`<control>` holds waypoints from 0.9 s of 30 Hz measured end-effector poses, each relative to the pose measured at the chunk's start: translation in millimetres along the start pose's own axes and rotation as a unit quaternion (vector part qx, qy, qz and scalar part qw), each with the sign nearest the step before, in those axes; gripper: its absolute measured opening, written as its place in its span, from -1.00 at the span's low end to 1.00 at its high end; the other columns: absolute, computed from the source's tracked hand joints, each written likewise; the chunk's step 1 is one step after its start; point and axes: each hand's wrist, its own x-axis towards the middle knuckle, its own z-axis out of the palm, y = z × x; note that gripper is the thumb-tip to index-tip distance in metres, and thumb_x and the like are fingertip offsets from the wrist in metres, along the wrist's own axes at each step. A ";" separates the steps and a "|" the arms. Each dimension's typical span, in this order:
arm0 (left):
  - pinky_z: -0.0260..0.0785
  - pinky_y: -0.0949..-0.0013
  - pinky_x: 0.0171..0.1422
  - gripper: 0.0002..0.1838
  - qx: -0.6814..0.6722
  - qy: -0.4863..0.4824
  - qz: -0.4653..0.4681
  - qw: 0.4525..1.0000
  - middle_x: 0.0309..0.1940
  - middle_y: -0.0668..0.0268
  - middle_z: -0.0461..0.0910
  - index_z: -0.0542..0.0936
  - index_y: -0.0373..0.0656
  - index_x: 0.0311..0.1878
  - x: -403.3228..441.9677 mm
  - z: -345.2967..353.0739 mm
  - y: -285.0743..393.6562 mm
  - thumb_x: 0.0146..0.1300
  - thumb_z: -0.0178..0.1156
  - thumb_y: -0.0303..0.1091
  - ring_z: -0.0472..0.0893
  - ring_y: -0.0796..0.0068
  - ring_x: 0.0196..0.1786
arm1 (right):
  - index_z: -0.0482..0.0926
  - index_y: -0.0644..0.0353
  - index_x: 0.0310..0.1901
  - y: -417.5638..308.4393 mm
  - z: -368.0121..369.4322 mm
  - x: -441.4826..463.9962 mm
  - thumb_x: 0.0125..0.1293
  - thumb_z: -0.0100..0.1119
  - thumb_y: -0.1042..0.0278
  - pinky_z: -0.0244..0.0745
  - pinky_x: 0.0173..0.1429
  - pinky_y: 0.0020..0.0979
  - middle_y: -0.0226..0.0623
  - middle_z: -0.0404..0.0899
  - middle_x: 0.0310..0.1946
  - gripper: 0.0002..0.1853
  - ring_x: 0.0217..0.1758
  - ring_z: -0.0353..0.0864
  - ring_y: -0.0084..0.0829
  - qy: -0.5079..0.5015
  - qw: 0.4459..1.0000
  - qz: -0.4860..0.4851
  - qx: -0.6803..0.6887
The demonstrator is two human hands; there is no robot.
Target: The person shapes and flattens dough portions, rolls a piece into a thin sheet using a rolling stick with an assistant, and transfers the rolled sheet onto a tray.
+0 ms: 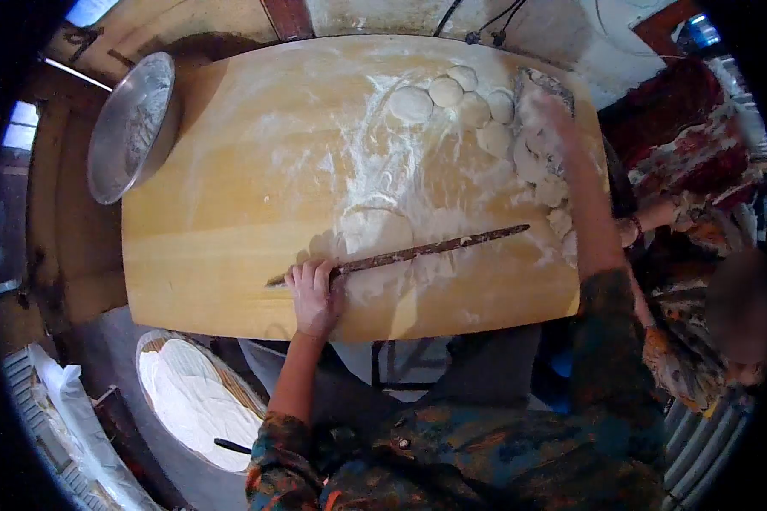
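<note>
At the near middle of the floury surface [230, 255], a thin dark rolling pin [400, 256] lies aslant by the near edge of a flat dough round [373, 228]. The left hand [314, 289] grasps the pin close to its left end. Small dough pieces [410, 106] cluster far right, and beside them the blurred right hand [544, 112] reaches into floury lumps; whether it grips anything, I cannot tell. A metal bowl [132, 128] stands tilted far left.

Dark cables [498, 37] lie against the pale wall [562, 38]; a window [20, 128] glows left.
</note>
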 end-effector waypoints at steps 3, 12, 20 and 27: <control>0.18 -0.06 0.14 -0.60 -0.018 -0.006 0.056 0.998 -0.13 0.17 0.47 0.47 -0.07 0.00 -3.5 0.9 2.2 0.05 0.28 -0.36 0.42 0.07 0.00 | 0.52 0.07 0.13 -36.0 92.6 -88.9 0.39 0.03 0.17 0.47 0.10 -0.27 -0.36 0.55 0.11 -0.65 0.13 0.54 -0.29 -0.155 0.984 -0.022 0.080; 0.26 0.03 0.08 -0.66 0.001 0.015 0.122 0.992 -0.18 0.21 0.49 0.50 -0.09 -0.07 -20.5 -10.1 -0.9 0.06 0.28 -0.33 0.45 0.12 -0.05 | 0.43 0.25 0.19 -24.4 244.1 -206.3 0.25 0.05 0.33 0.22 0.39 -0.14 0.03 0.47 0.15 -0.54 0.27 0.39 0.02 -0.051 0.932 -0.305 -0.191; 0.23 -0.01 0.12 -0.64 -0.008 0.030 0.116 0.993 -0.18 0.20 0.47 0.50 -0.10 -0.06 -21.2 -10.1 -10.2 0.01 0.25 -0.37 0.44 0.11 -0.06 | 0.40 0.20 0.23 -39.7 239.0 -263.8 0.19 0.18 0.08 0.11 0.43 -0.06 -0.08 0.41 0.23 -0.39 0.34 0.32 -0.07 -0.107 0.873 -0.316 -0.355; 0.16 -0.05 0.25 -0.58 0.012 -0.002 0.020 1.000 0.01 0.12 0.45 0.45 -0.14 0.06 11.1 -7.8 -22.9 0.13 0.22 -0.26 0.38 0.02 0.16 | 0.35 0.19 0.28 -17.4 206.4 -263.5 0.11 0.22 0.18 0.05 0.42 0.06 -0.11 0.32 0.30 -0.33 0.33 0.30 -0.06 0.025 0.887 -0.180 -0.424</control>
